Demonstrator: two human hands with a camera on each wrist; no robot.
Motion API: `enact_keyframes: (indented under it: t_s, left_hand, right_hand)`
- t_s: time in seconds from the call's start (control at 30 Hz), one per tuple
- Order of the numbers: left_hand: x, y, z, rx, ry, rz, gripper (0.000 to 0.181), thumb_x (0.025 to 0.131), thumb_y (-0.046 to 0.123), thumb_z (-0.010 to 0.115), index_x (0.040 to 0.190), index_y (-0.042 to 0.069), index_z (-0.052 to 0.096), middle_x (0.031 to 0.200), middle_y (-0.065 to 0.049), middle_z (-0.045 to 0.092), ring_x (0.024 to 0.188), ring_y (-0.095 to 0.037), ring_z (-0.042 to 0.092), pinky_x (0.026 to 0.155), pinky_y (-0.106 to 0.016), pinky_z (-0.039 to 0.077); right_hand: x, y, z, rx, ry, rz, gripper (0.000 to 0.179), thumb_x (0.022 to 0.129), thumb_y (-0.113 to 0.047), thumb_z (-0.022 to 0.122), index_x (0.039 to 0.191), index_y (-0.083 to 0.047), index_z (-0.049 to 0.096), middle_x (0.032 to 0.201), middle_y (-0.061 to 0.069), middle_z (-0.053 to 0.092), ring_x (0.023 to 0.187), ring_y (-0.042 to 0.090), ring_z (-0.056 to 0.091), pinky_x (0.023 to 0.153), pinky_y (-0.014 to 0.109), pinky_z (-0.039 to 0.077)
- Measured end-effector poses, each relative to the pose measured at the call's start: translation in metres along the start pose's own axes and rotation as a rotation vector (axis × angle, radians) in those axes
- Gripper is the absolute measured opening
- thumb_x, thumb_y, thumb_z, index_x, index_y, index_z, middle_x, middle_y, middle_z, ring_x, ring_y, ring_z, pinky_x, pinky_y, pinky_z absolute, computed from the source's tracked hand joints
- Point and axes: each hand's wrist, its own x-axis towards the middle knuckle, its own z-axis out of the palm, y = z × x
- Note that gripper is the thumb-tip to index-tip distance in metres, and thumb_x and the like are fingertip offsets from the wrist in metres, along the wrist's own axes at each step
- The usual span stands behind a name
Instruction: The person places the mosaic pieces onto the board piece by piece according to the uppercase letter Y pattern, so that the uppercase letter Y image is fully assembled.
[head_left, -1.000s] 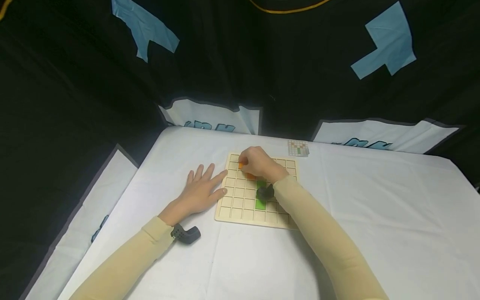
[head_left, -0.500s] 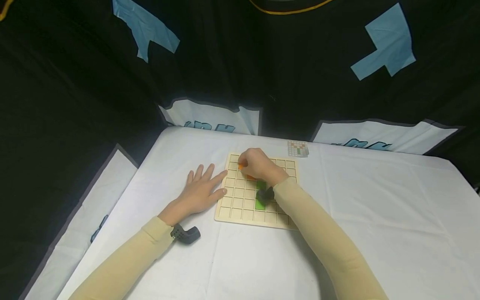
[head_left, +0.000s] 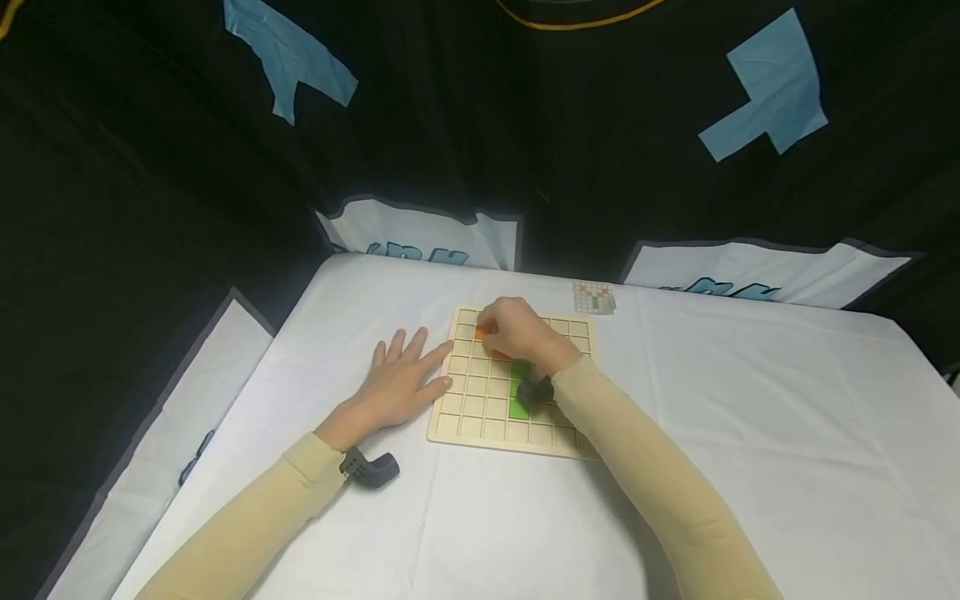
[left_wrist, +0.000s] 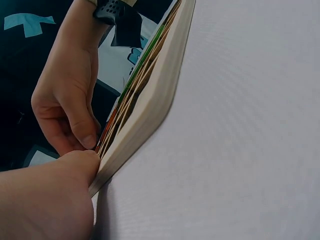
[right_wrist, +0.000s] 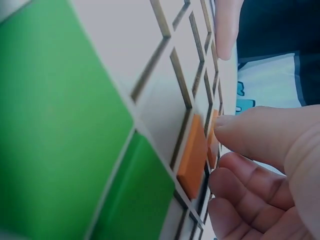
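Note:
My right hand (head_left: pixel 517 329) is over the upper left of a pale wooden grid board (head_left: pixel 472 407), its thumb and fingers pinching an orange square tile (right_wrist: pixel 214 137) at a cell. A second orange tile (right_wrist: pixel 192 156) sits in a cell diagonally beside it. Green tiles (head_left: pixel 519 408) fill cells in one column lower down, partly hidden by the right wrist's camera. My left hand (head_left: pixel 397 387) lies with fingers spread on the cloth, its index finger and thumb touching the board's left edge. In the left wrist view, the left thumb (left_wrist: pixel 82 162) shows against the board's corner.
A small stack of clear cards (head_left: pixel 594 297) printed with a coloured grid lies behind the board. White cloth (head_left: pixel 750 433) covers the table. Black curtain (head_left: pixel 480 125) with blue tape pieces (head_left: pixel 780 83) hangs behind the far edge.
The right wrist has shifted very slightly toward the right and down, while its fingers stay at the same orange tile. The left hand keeps its place.

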Motion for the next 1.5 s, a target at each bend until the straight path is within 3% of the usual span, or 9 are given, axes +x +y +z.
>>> enact_keyframes:
  t_s: [0.3,0.53,0.93,1.5]
  left_hand:
    - [-0.001,0.0,0.0,-0.006,0.001,-0.003,0.064,0.104,0.048,0.048,0.161,0.022,0.034,0.169,-0.025,0.015,0.155,-0.054,0.004,0.122,-0.073,0.003]
    - [0.0,0.001,0.002,-0.004,0.011,0.001,0.064,0.104,0.048,0.048,0.161,0.021,0.034,0.169,-0.026,0.015,0.155,-0.055,0.004,0.122,-0.073,0.003]
    - [0.0,0.001,0.004,-0.006,0.015,-0.004,0.065,0.104,0.047,0.048,0.161,0.021,0.034,0.169,-0.026,0.015,0.155,-0.054,0.003,0.122,-0.073,0.002]
    - [0.001,-0.001,0.004,-0.006,0.027,0.013,0.065,0.103,0.047,0.049,0.16,0.019,0.036,0.168,-0.027,0.017,0.154,-0.056,0.005,0.12,-0.075,0.003]
  right_hand:
    - [-0.018,0.008,-0.012,0.007,0.02,-0.01,0.027,0.092,-0.005,0.068,0.117,-0.003,0.076,0.123,0.012,0.075,0.118,0.026,0.067,0.105,0.04,0.054]
    - [-0.038,0.019,-0.023,0.007,0.052,-0.015,0.031,0.092,-0.009,0.073,0.122,0.0,0.074,0.122,0.015,0.075,0.109,0.027,0.069,0.1,0.04,0.056]
    - [-0.079,0.047,-0.035,0.0,0.119,0.005,0.03,0.089,-0.006,0.073,0.118,0.0,0.075,0.115,0.015,0.076,0.082,0.02,0.061,0.075,0.032,0.053]
    - [-0.141,0.08,-0.038,-0.005,0.168,0.054,0.028,0.086,-0.002,0.07,0.113,0.003,0.075,0.105,0.015,0.075,0.078,0.017,0.06,0.065,0.026,0.048]
